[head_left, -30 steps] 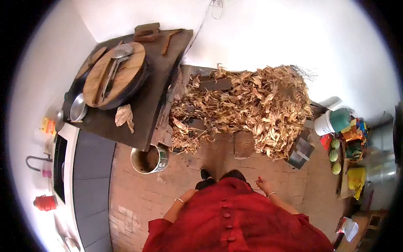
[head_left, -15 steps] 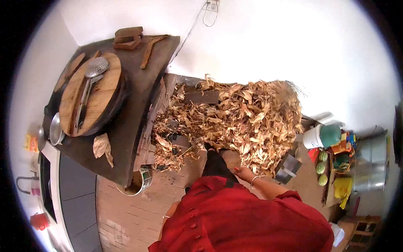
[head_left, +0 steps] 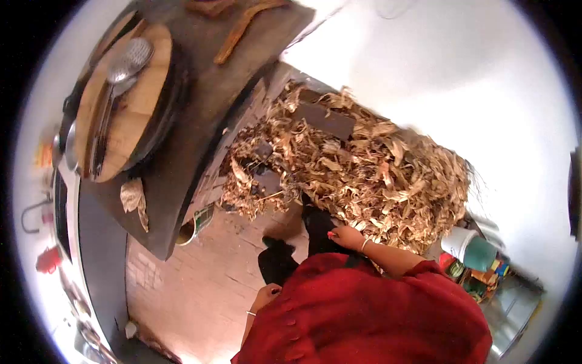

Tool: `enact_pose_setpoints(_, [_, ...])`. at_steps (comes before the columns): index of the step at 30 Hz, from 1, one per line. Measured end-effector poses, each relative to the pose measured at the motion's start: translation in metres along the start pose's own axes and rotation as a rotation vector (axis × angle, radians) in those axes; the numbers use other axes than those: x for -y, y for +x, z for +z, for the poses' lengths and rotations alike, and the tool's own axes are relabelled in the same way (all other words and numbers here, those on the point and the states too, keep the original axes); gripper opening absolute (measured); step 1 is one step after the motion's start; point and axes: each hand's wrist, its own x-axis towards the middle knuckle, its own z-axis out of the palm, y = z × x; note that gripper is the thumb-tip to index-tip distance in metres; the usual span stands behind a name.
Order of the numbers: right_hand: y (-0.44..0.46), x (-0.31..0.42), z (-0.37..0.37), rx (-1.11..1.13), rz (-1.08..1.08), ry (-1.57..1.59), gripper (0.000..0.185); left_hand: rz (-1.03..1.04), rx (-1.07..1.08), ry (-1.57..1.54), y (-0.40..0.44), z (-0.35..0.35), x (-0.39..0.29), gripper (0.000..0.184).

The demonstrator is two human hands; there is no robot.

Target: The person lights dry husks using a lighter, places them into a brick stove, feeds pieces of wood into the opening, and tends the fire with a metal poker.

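My right hand (head_left: 347, 238) is closed in front of my dark trouser leg, with a small red object (head_left: 331, 235) at its fingertips, too small to name surely. My left hand (head_left: 267, 296) hangs low beside the red shirt (head_left: 357, 309), and its fingers are mostly hidden. Ahead of my feet lies a large heap of dry corn husks (head_left: 388, 176). A dark flat board (head_left: 324, 120) rests on the heap, and my right hand is nearest to the heap's lower edge.
On the left, a dark stove counter (head_left: 206, 91) carries a round wooden lid (head_left: 145, 79) with a skimmer (head_left: 130, 59) on it. A dry husk (head_left: 134, 200) lies near its edge. A bucket (head_left: 197, 225) stands below. To the right are a white bucket (head_left: 459, 242) and a green one (head_left: 481, 253).
My view has turned and shifted, so the counter looks closer and the heap tilts. My feet have stepped apart. The left hand shows more now; the right still holds the small red object.
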Motion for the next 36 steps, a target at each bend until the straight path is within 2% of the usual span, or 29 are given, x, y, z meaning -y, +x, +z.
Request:
enact_pose_setpoints(1, [-0.001,0.001,-0.003,0.122,0.02,-0.022,0.031,0.018,0.025,-0.172,-0.003,0.004,0.002,0.016])
enact_pose_setpoints(2, [-0.002,0.0,-0.005,0.249,0.005,-0.079,0.028,0.135,0.025,0.067,-0.006,0.011,0.006,0.015])
enact_pose_setpoints(3, [-0.006,-0.002,-0.006,0.269,0.0,-0.085,0.028,0.124,0.018,0.05,-0.01,0.019,0.009,0.015])
enact_pose_setpoints(5, [0.001,-0.015,0.0,0.44,-0.409,-0.15,0.024,0.092,0.081,-0.09,-0.011,0.029,0.012,0.016])
enact_pose_setpoints(6, [-0.001,-0.007,-0.01,0.452,-0.416,-0.156,0.024,0.071,0.139,-0.201,-0.013,0.036,0.01,0.016])
enact_pose_setpoints(8, [-0.008,0.01,-0.028,0.626,-0.35,-0.347,0.02,0.019,0.243,-0.403,-0.015,0.049,0.011,0.017])
enact_pose_setpoints(12, [-0.015,-0.024,-0.007,0.687,-0.252,-0.381,0.022,-0.05,0.368,-0.667,-0.01,0.069,0.017,0.018])
enact_pose_setpoints(14, [-0.02,-0.033,-0.006,0.684,-0.214,-0.169,0.025,-0.078,0.376,-0.735,-0.006,0.072,0.016,0.019])
enact_pose_setpoints(15, [-0.015,-0.029,-0.008,0.697,-0.217,-0.167,0.025,-0.088,0.37,-0.76,-0.001,0.07,0.019,0.019])
enact_pose_setpoints(17, [-0.008,-0.016,-0.028,0.864,0.058,0.151,0.034,-0.138,0.26,-0.715,0.009,0.063,0.014,0.021])
enact_pose_setpoints(18, [-0.005,-0.018,-0.028,0.96,0.224,0.146,0.039,-0.145,0.256,-0.724,0.015,0.06,0.02,0.021])
enact_pose_setpoints(20, [0.007,-0.026,-0.024,0.979,0.163,0.136,0.036,-0.037,0.157,-0.438,0.032,0.051,0.034,0.024])
enact_pose_setpoints(21, [0.013,-0.03,-0.022,0.987,0.104,0.128,0.034,-0.039,0.157,-0.442,0.041,0.045,0.037,0.024])
enact_pose_setpoints(22, [0.022,-0.033,-0.021,0.99,0.106,0.127,0.034,0.012,-0.031,-0.169,0.049,0.04,0.04,0.022])
enact_pose_setpoints(23, [0.038,-0.035,-0.018,0.761,-0.074,-0.013,0.031,0.064,-0.222,0.11,0.061,0.031,0.044,0.02])
enact_pose_setpoints(24, [0.057,-0.036,-0.016,0.524,-0.246,-0.149,0.027,0.066,-0.225,0.11,0.073,0.025,0.048,0.02])
enact_pose_setpoints(25, [0.078,-0.026,-0.022,0.478,-0.314,-0.193,0.019,0.134,-0.299,0.217,0.082,0.018,0.049,0.024])
enact_pose_setpoints(27, [0.12,-0.025,-0.026,0.381,-0.535,-0.22,0.015,0.277,-0.45,0.44,0.102,0.003,0.053,0.032])
enact_pose_setpoints(28, [0.135,-0.032,-0.019,0.301,-0.598,-0.262,0.011,0.285,-0.462,0.451,0.11,-0.003,0.056,0.032])
enact_pose_setpoints(29, [0.146,-0.03,-0.017,0.282,-0.619,-0.269,0.011,0.263,-0.384,0.536,0.119,-0.008,0.063,0.035])
enact_pose_setpoints(32, [0.19,-0.034,0.002,0.422,-0.691,-0.325,0.005,0.239,-0.219,0.66,0.151,-0.034,0.074,0.042])
enact_pose_setpoints(33, [0.196,-0.027,0.005,0.578,-0.444,-0.182,0.008,0.244,-0.123,0.628,0.162,-0.039,0.078,0.043])
enact_pose_setpoints(34, [0.206,-0.052,0.025,0.577,-0.432,-0.302,0.01,0.457,-0.245,0.62,0.175,-0.038,0.103,0.041])
enact_pose_setpoints(35, [0.21,-0.046,0.016,0.533,-0.573,-0.319,0.01,0.473,-0.243,0.64,0.185,-0.033,0.109,0.038])
enact_pose_setpoints(36, [0.214,-0.041,0.006,0.476,-0.711,-0.341,0.01,0.458,-0.206,0.653,0.182,-0.041,0.084,0.034])
